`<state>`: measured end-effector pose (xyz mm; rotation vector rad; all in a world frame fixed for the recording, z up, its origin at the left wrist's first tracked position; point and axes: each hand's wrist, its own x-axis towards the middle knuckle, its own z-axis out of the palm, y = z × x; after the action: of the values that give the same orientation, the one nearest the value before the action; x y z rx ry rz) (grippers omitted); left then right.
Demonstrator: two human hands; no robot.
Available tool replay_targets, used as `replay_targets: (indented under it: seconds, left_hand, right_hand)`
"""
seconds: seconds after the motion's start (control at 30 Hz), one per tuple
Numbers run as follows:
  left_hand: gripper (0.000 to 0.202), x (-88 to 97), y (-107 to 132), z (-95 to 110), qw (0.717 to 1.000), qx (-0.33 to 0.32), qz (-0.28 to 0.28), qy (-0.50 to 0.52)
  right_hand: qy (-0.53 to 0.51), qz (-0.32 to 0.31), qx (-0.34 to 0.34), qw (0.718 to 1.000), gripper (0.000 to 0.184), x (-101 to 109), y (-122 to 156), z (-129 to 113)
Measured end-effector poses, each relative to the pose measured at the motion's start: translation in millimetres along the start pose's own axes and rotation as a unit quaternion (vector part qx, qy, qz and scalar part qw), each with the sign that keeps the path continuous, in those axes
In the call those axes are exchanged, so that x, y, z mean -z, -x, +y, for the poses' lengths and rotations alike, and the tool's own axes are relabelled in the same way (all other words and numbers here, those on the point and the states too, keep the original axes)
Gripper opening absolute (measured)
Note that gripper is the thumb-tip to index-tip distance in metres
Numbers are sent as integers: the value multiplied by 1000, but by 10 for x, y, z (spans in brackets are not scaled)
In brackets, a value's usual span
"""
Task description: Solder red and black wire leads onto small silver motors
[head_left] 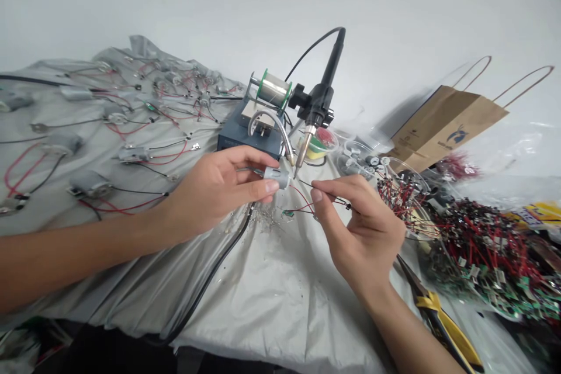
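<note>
My left hand (236,184) pinches a small grey cylindrical motor (277,178) between thumb and fingers. The motor's end faces the tip of a soldering iron (307,143), which is clamped in a stand and points down. Between the thumb and fingers of my right hand (357,222) is a thin black wire (304,183), its end close to the iron's tip; whether they touch I cannot tell. A red wire (300,191) runs from near the motor, and a small green circuit board (288,213) hangs below. A curved metal solder guide tube (280,125) ends beside the iron.
A solder spool (274,89) sits on the blue station (232,131). Wired motors (94,181) lie across the left of the grey cloth. At right are tubs of motors (355,158), a heap of red and black wires (486,239), pliers (442,321) and a paper bag (442,123).
</note>
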<state>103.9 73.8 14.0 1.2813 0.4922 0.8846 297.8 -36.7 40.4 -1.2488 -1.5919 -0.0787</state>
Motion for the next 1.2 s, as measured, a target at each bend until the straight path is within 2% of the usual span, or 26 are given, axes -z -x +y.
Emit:
replay_targets:
  seconds: [0.73,1.2]
  left_hand:
    - [21,5,14,33,1000,5,2,9]
    - [23,-16,-15,42,1000,-2,8,19]
  right_hand:
    - [-6,9,-23,1000,10,-15,2,27]
    - [9,-6,9,1000,16,-16,-2,3]
